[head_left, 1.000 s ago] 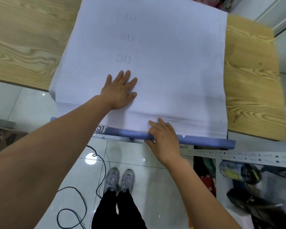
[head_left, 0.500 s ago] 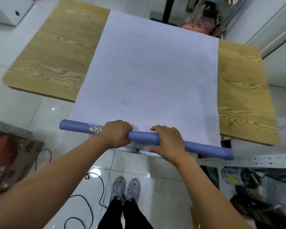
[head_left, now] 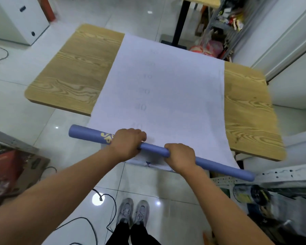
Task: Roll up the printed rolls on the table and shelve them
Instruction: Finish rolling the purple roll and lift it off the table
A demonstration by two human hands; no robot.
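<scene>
A long white sheet (head_left: 168, 89) with faint printed numbers lies across the wooden table (head_left: 74, 76) and hangs over its near edge. At that near end the sheet is wound into a slim blue-purple roll (head_left: 154, 149) with a yellow ornament near its left end. My left hand (head_left: 127, 144) grips the roll left of its middle. My right hand (head_left: 181, 156) grips it a little further right. The roll slants from upper left to lower right, just off the table's near edge.
A metal shelf rack (head_left: 281, 175) with dark items stands at the lower right. Cables (head_left: 102, 200) run over the tiled floor by my feet. A cardboard box (head_left: 12, 172) sits at the left, a white cabinet (head_left: 25, 18) at the far left, and cluttered shelving (head_left: 224, 20) beyond the table.
A second ago my left hand lay flat on the sheet and my right hand touched the roll. Both hands now grip the roll, and the view has pulled back from the table.
</scene>
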